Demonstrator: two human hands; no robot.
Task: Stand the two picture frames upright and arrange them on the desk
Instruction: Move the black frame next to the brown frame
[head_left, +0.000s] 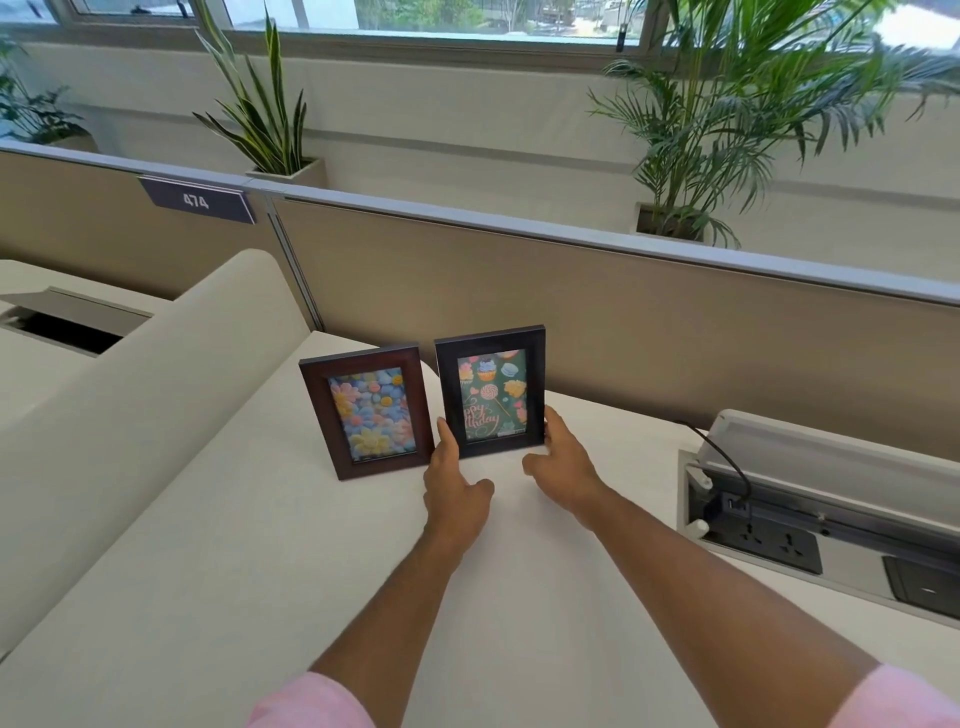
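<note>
Two picture frames stand upright side by side on the white desk (270, 571). The left one is a brown frame (366, 410) with a flower picture. The right one is a dark frame (491, 392) with a birthday picture of cupcakes and lollipops. My left hand (454, 480) touches the dark frame's lower left edge with its fingertips, in the gap between the two frames. My right hand (563, 465) touches its lower right edge. Both hands hold the dark frame between them, thumbs spread toward me.
A beige partition (623, 322) runs behind the frames. A raised curved divider (156, 395) borders the desk on the left. An open cable tray with power sockets (769, 530) and a black cable lies at the right. Potted plants (727, 130) stand beyond the partition.
</note>
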